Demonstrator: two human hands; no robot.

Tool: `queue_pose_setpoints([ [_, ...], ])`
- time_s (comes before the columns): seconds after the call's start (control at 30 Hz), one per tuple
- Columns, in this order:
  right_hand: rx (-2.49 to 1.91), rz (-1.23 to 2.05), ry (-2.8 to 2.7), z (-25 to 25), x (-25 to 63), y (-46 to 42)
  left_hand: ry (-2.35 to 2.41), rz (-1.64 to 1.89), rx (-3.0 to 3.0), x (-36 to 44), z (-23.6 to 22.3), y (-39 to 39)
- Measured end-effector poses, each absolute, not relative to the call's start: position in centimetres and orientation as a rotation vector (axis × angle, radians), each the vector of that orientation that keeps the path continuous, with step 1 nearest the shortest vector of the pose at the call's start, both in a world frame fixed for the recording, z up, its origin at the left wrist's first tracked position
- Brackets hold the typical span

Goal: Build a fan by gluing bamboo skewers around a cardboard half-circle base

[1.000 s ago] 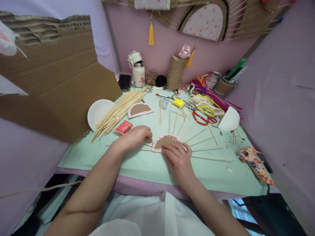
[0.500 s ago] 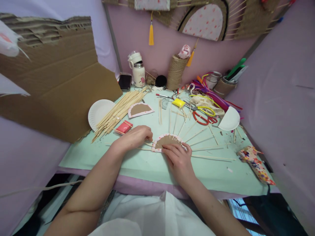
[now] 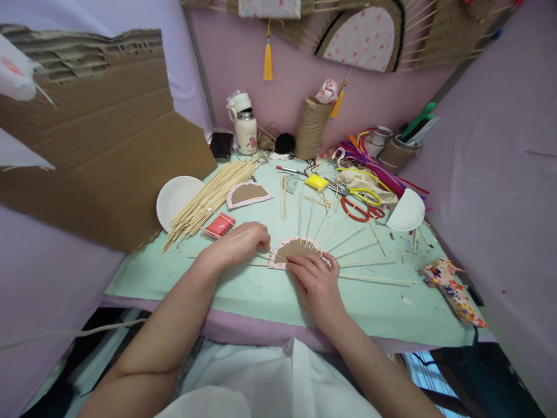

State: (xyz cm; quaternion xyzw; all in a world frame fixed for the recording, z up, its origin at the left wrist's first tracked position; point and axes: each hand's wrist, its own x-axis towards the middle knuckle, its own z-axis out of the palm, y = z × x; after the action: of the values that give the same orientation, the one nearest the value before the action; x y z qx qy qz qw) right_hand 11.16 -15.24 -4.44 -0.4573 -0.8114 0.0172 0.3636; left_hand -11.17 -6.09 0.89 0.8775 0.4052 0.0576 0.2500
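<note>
A cardboard half-circle (image 3: 290,251) with a pink spotted fabric border lies flat on the table before me. Thin wooden sticks (image 3: 343,238) fan out from its curved edge, mostly on the right. At its left end, my left hand (image 3: 249,237) is closed in a pinch on a wooden stick (image 3: 264,256), whose tip rests on the cardboard. Another stick (image 3: 255,264) lies along the straight edge, partly under that forearm. My right hand (image 3: 314,280) rests over the half-circle's right part, fingers stretched out and lying on it; its thumb is mostly hidden.
Left are a bundle of sticks (image 3: 213,200), a paper plate (image 3: 174,203), a red packet (image 3: 220,224) and a large cardboard sheet (image 3: 108,157). A second half-circle (image 3: 248,194) lies behind. Red-handled scissors (image 3: 357,209) and a floral-covered glue-gun-shaped tool (image 3: 452,293) lie right.
</note>
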Motion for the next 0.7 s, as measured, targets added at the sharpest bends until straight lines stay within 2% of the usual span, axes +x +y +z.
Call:
queue_pose_setpoints([
  [0.7, -1.19, 0.039, -2.104, -4.56, 11.22, -15.19, 1.098, 0.151, 2.404, -11.01, 1.01, -6.13],
])
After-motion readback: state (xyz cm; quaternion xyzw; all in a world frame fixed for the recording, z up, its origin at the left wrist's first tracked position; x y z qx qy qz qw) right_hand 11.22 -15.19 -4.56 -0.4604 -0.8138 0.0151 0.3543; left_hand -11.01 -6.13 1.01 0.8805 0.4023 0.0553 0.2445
